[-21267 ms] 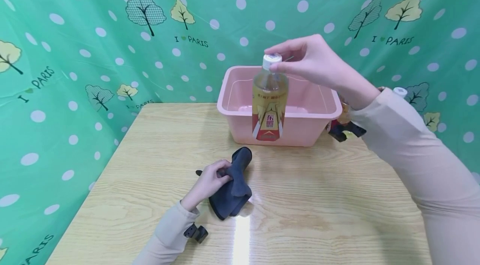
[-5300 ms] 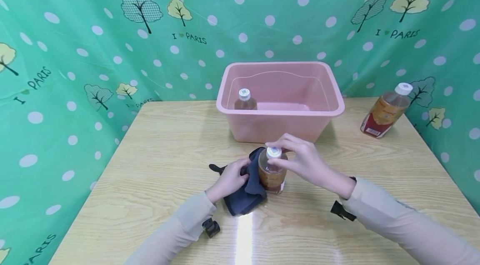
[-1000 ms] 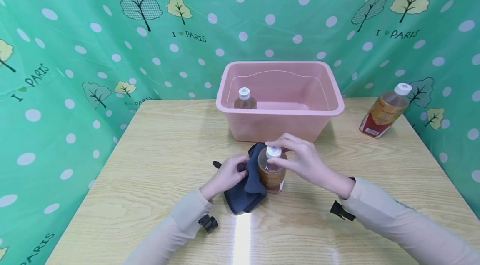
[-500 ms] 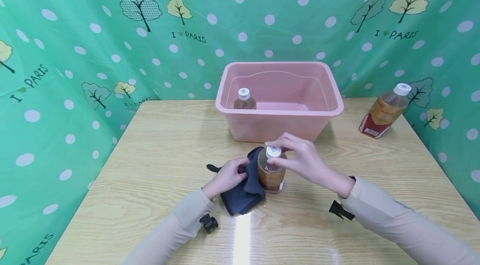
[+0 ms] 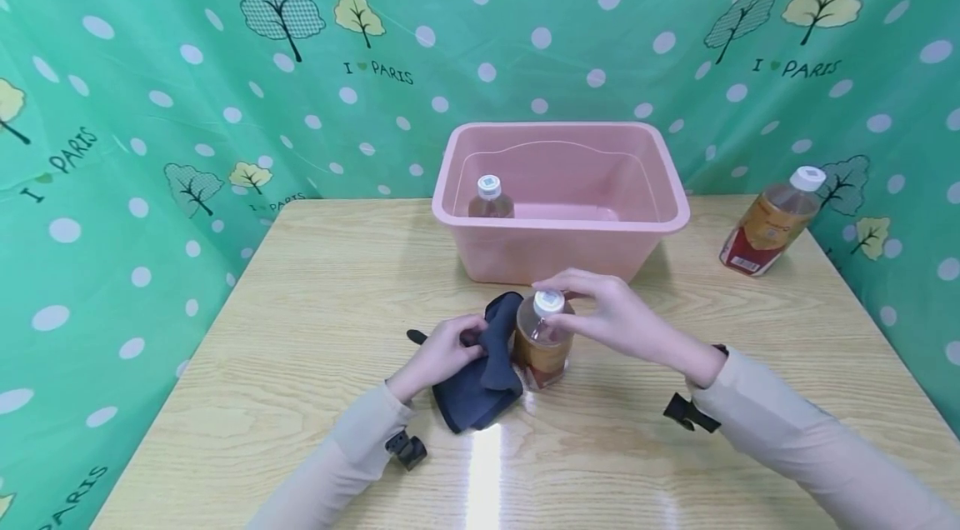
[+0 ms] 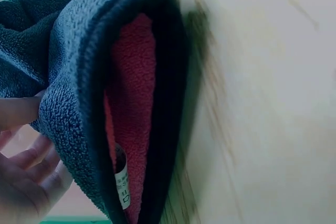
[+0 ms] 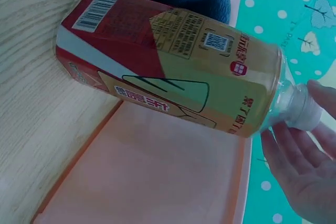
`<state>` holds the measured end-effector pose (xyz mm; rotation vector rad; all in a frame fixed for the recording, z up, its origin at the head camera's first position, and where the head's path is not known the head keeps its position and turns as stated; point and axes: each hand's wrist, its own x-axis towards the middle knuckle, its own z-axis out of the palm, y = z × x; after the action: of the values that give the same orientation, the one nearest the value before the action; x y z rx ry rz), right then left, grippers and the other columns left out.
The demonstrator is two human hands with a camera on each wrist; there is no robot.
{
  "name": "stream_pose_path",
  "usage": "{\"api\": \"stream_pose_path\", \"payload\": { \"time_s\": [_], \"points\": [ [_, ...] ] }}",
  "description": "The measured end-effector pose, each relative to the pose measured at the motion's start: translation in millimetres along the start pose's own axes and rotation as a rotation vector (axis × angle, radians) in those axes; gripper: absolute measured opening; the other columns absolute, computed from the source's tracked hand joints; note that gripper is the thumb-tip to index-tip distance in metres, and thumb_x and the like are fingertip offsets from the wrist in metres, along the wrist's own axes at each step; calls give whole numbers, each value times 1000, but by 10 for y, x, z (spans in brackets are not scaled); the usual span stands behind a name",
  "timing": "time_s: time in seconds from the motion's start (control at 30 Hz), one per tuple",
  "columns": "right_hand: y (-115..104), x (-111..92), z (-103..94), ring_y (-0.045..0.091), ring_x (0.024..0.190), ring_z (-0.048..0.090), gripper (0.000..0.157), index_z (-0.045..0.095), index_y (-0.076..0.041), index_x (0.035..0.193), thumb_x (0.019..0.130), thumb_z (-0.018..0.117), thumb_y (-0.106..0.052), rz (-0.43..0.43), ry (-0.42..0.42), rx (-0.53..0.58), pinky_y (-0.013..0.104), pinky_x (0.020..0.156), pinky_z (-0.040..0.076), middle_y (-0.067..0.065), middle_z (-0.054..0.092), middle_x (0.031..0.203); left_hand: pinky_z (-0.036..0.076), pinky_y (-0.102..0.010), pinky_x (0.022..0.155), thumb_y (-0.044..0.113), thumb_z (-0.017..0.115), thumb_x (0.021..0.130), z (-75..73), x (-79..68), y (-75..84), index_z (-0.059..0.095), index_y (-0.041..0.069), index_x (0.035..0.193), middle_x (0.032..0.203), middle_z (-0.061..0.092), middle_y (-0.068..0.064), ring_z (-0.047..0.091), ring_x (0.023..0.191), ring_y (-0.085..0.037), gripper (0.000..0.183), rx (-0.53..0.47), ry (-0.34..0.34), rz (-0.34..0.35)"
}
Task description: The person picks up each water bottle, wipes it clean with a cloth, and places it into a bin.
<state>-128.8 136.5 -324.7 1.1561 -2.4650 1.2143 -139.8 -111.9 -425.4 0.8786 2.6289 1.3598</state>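
Note:
My left hand [image 5: 441,352] pinches a dark blue-grey cleaning cloth [image 5: 480,397] with black edging and a small black loop. In the left wrist view, the bunched cloth [image 6: 68,98] shows a red inner side and a white printed tag [image 6: 123,186]. Thumb and fingers of my right hand [image 5: 611,320] grip the white cap of a drink bottle [image 5: 542,351]. The bottle leans slightly beside the cloth, close over the table. Its red and yellow label, with barcode, faces the right wrist view, where the bottle [image 7: 168,61] appears whole.
A pink plastic bin [image 5: 555,255] stands behind the hands; a white-capped bottle [image 5: 491,203] is inside at its left. Another bottle [image 5: 771,222] stands at the back right of the wooden table [image 5: 315,280]. A green patterned curtain [image 5: 420,13] hangs behind and at left.
The left hand and cloth have shifted slightly left over the last half second; the bottle has tilted a little. Long before, the right hand held a bottle up before the bin; one now stands inside.

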Motion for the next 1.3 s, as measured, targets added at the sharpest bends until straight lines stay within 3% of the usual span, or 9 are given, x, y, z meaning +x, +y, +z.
{"api": "stream_pose_path", "payload": {
  "time_s": [0.33, 0.77, 0.87, 1.1, 1.3],
  "points": [
    [13, 5, -81, 10, 93, 51, 33, 62, -8, 110, 77, 65, -6, 25, -101, 68, 25, 77, 44, -2, 55, 105, 48, -27, 68, -9, 60, 70, -44, -47, 7, 59, 1, 85, 83, 59, -9, 58, 75, -21, 17, -18, 8, -5],
    [89, 16, -132, 15, 105, 50, 33, 58, -6, 115, 82, 59, -6, -12, -204, 122, 28, 87, 42, 2, 55, 114, 48, -24, 66, -10, 59, 71, -57, -70, 15, 58, 1, 85, 84, 59, -8, 58, 74, -20, 18, -37, 8, -3],
    [63, 5, -122, 14, 105, 50, 35, 58, -8, 115, 80, 63, -10, 21, -155, 104, 30, 87, 42, 0, 55, 115, 48, -24, 67, -9, 59, 71, -62, -77, 22, 59, 1, 85, 84, 59, -8, 58, 75, -20, 17, -39, 8, -9],
    [17, -10, -33, 12, 96, 53, 36, 64, -6, 104, 69, 73, -9, 59, 62, 35, 29, 80, 45, -2, 59, 102, 48, -25, 67, -9, 58, 71, -64, -94, 12, 59, 1, 85, 86, 59, -10, 58, 75, -21, 17, -41, 12, 3],
    [11, -18, 3, 12, 91, 56, 27, 66, -5, 94, 68, 72, -4, 44, 123, 21, 23, 78, 45, 0, 61, 96, 48, -28, 66, -11, 59, 70, -80, -107, 40, 59, 0, 86, 85, 58, -11, 57, 74, -23, 19, -37, 30, 0]
  ]
}}
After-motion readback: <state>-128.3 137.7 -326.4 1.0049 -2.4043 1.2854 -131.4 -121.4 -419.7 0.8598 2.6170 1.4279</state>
